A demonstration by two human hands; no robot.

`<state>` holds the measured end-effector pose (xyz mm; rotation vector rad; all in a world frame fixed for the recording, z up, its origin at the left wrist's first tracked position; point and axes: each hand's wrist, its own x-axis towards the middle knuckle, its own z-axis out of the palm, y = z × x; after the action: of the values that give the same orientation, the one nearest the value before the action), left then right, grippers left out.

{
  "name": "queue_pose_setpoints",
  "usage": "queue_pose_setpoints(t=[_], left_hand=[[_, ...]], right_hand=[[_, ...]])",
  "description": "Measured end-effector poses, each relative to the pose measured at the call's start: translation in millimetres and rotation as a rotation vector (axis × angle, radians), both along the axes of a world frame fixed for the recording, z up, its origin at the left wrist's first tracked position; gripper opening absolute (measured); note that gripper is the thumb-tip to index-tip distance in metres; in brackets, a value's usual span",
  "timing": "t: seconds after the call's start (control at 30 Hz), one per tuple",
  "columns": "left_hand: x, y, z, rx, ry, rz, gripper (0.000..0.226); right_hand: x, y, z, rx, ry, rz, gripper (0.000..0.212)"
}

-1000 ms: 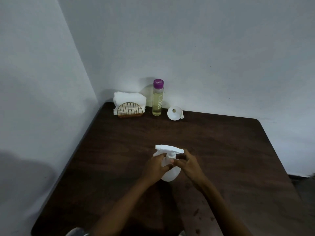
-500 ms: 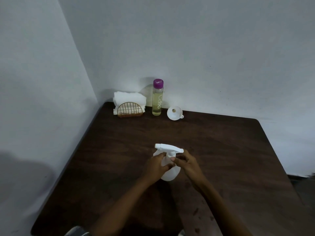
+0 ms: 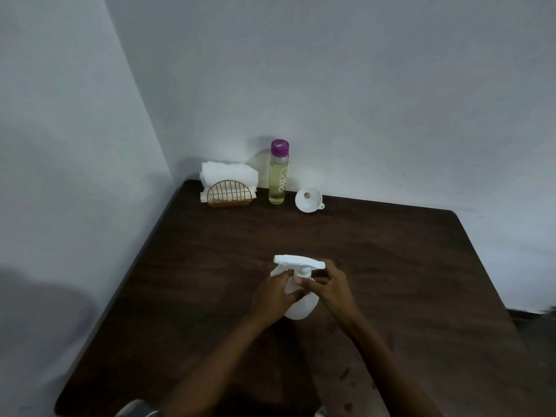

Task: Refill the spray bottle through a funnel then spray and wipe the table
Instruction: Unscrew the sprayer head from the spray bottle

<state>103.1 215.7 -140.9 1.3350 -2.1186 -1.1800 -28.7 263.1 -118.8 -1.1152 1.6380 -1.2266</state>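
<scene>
A white spray bottle stands upright in the middle of the dark wooden table, its trigger head pointing left. My left hand wraps the bottle's body from the left. My right hand pinches the collar under the trigger head from the right. At the table's far edge stand a clear bottle of yellowish liquid with a purple cap and, to its right, a white funnel lying tilted on its side.
A gold wire holder with white paper napkins sits in the far left corner, next to the liquid bottle. White walls close the table on the left and behind. The table's right edge drops to a dark floor.
My right fingers have shifted slightly around the collar of the spray bottle. The bottle and my left hand stay in place.
</scene>
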Motion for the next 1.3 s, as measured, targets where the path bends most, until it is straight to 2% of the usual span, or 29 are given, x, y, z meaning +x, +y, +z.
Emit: queue_pose_setpoints(t=[0.23,0.5,0.73,0.8,0.93,0.97,1.1,1.23,1.3], left_hand=[[0.3,-3.4,-4.9,0.03,0.022,-0.017,0.057],[0.9,-4.9,-6.7,0.042,-0.004,-0.023,0.052],[0.6,-4.6,-7.8,0.032,0.009,-0.045,0.046],[0.3,-4.9,-8.1,0.035,0.027,-0.058,0.045],[0.6,-5.5,-10.5,0.022,0.036,-0.057,0.049],[0.4,-5.3,-10.4,0.017,0.029,-0.055,0.05],[0.2,-5.4,-10.4,0.003,0.025,-0.044,0.048],[0.4,-5.3,-11.6,0.007,0.033,-0.04,0.049],[0.3,-5.8,-12.5,0.007,0.029,-0.045,0.05]], right_hand=[[-4.9,2.9,21.8,-0.046,-0.091,0.012,0.036],[-5.1,3.5,53.1,-0.135,-0.239,-0.131,0.02],[-22.4,-2.9,79.4,-0.219,-0.398,-0.264,0.018],[-34.0,-1.9,84.6,-0.244,-0.444,-0.31,0.025],[-56.8,4.1,86.8,-0.304,-0.518,-0.398,0.054],[-62.5,5.9,85.8,-0.316,-0.539,-0.416,0.053],[-79.3,14.3,84.7,-0.358,-0.617,-0.46,0.027],[-90.1,19.9,84.4,-0.371,-0.674,-0.525,0.008],[-96.4,21.9,83.7,-0.382,-0.714,-0.565,0.006]])
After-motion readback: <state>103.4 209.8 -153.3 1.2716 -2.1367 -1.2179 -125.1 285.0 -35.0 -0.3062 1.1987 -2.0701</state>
